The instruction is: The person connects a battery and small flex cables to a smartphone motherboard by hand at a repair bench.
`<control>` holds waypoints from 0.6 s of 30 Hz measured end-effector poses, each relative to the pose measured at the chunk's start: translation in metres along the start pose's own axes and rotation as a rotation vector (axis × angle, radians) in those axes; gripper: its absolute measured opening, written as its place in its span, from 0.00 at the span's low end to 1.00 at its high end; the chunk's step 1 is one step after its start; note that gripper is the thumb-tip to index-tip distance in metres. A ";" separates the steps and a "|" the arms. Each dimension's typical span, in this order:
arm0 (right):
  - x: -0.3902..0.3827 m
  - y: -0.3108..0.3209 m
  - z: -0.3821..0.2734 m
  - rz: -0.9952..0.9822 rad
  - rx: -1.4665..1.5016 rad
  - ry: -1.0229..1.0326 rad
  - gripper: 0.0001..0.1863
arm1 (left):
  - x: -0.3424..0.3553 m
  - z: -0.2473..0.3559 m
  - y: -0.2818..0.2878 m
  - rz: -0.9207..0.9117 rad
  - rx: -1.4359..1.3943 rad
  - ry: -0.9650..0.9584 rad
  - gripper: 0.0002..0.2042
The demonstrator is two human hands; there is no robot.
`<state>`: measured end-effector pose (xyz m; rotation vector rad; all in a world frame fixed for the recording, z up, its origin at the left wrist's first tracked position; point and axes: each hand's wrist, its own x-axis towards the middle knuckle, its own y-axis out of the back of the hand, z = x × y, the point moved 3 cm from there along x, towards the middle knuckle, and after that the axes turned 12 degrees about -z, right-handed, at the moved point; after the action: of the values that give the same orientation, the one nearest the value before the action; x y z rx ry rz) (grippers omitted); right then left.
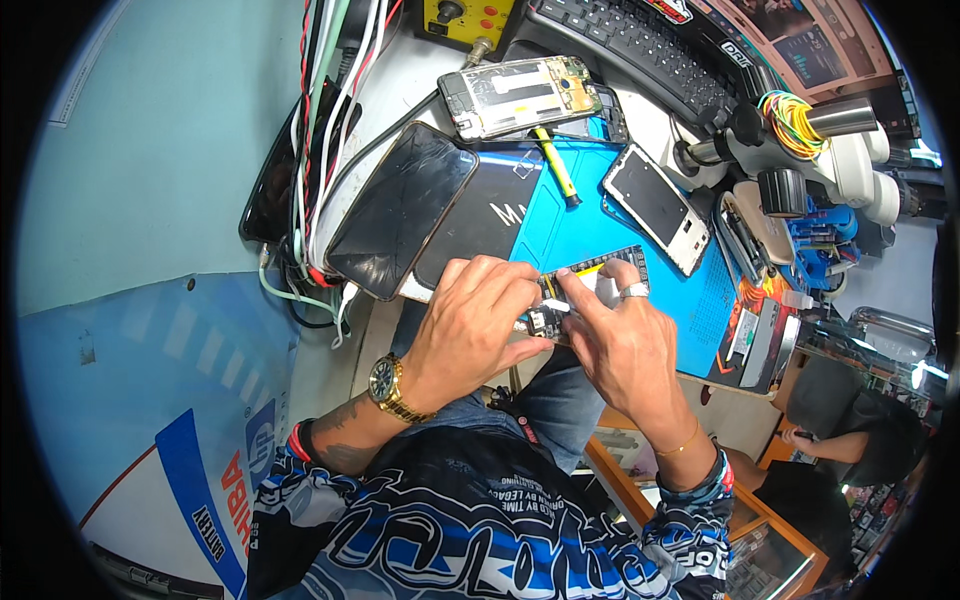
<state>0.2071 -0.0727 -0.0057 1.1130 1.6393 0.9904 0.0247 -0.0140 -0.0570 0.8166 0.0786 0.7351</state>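
My left hand (478, 330), wearing a gold watch, curls its fingers on the left end of a dark electronic part (548, 323) with yellow strips and small components. My right hand (630, 350), with a ring, grips the same part from the right, index finger and thumb on it. The part is at the front edge of the blue work mat (600, 160), partly hidden by my fingers. Beyond it lie a yellow-and-black tool (556, 168), an opened phone (655, 210) at the right, a dark cracked-glass phone (390, 215) at the left and another opened phone (515, 95) at the back.
A yellow device (462, 18), keyboard (640, 60) and monitor (800, 40) stand behind. Microscope parts (780, 190) with coiled wires are at the right, cables (325, 120) at the left. A person (845, 430) in dark clothes is at lower right, near an orange-framed glass cabinet (770, 555).
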 end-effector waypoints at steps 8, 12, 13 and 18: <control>-0.004 -0.010 0.004 0.072 0.060 0.028 0.27 | -0.003 -0.003 -0.001 0.015 -0.021 -0.019 0.24; -0.003 -0.013 0.003 0.099 0.040 0.010 0.27 | -0.003 -0.003 -0.001 0.008 -0.026 -0.033 0.24; -0.003 -0.014 0.004 0.106 0.043 0.002 0.27 | -0.003 -0.003 -0.001 0.010 -0.029 -0.033 0.24; -0.004 -0.016 0.008 0.168 0.076 -0.012 0.27 | -0.002 -0.003 0.000 0.010 -0.027 -0.033 0.24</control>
<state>0.2118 -0.0797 -0.0217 1.3229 1.6053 1.0335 0.0218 -0.0136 -0.0597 0.8035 0.0352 0.7305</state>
